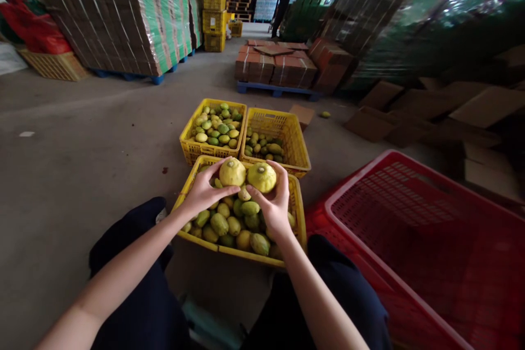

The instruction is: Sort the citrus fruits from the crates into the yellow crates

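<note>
Grey warehouse floor (82, 136) holds three yellow crates. Nearest crate (297, 213) is full of green and yellow fruits (maybe lemons). Over it, the left hand (203, 194) grips one yellow fruit (232, 172) and the right hand (275, 205) grips another (261, 176), side by side. Far left crate (189, 145) is full; far right crate (297, 142) has a few. Red crate (410, 219) sits right.

Bumpy, matt yellow rind on the two fruits (232, 171) up top. The near crate (298, 213) is latticed yellow plastic with a slight sheen, and the red crate (410, 219) beside it is perforated plastic too. The floor (82, 136) looks like dull, rough concrete. Far stacks (123, 11) seem film-wrapped cardboard, glossy.
</note>
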Demonstrator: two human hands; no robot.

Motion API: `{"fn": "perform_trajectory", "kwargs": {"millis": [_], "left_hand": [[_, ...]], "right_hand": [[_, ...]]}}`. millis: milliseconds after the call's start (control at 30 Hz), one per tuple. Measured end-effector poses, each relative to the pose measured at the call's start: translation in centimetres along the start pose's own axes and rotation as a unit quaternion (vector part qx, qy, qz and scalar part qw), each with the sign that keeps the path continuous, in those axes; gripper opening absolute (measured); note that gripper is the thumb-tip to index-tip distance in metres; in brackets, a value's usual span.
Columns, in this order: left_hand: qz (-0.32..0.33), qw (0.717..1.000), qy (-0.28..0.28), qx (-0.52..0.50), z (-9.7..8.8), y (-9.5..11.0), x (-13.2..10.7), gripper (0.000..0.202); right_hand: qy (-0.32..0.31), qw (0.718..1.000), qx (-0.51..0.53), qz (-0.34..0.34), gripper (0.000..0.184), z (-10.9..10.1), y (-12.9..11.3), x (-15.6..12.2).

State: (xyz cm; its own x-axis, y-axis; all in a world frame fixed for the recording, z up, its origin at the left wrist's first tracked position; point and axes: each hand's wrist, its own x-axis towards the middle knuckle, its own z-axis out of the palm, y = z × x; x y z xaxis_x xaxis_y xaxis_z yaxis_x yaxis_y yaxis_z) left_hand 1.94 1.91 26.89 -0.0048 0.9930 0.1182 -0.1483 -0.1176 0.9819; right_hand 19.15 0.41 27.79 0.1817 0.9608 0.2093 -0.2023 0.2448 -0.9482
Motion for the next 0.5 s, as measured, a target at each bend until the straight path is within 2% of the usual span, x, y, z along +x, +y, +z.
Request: {"fn": "perform_trajectory", "kwargs": {"millis": [100,233,333,400,500], "left_hand": [[-0.088,0.993,-0.013,-0.079,-0.1,-0.5,0.5,0.053],[-0.224,0.950,0.002,-0.217,0.9,-0.8,0.5,0.040],[-0.272,0.925,0.029,-0.263,1.7,-1.0,0.5,0.033],[-0.288,0.917,0.042,-0.274,2.0,-1.2,0.6,0.031],[-0.306,0.905,0.050,-0.292,2.0,-1.5,0.9,0.029]], "right_hand": [[0.014,0.994,0.073,0.080,0.053,0.0,0.2,0.3],[0.010,0.960,0.169,0.221,0.025,0.5,0.8,0.9],[-0.011,0.926,0.177,0.334,0.024,0.9,1.0,1.3],[-0.023,0.908,0.157,0.389,0.030,1.0,1.1,1.5],[-0.015,0.894,0.157,0.420,0.037,0.9,1.3,1.6]]}}
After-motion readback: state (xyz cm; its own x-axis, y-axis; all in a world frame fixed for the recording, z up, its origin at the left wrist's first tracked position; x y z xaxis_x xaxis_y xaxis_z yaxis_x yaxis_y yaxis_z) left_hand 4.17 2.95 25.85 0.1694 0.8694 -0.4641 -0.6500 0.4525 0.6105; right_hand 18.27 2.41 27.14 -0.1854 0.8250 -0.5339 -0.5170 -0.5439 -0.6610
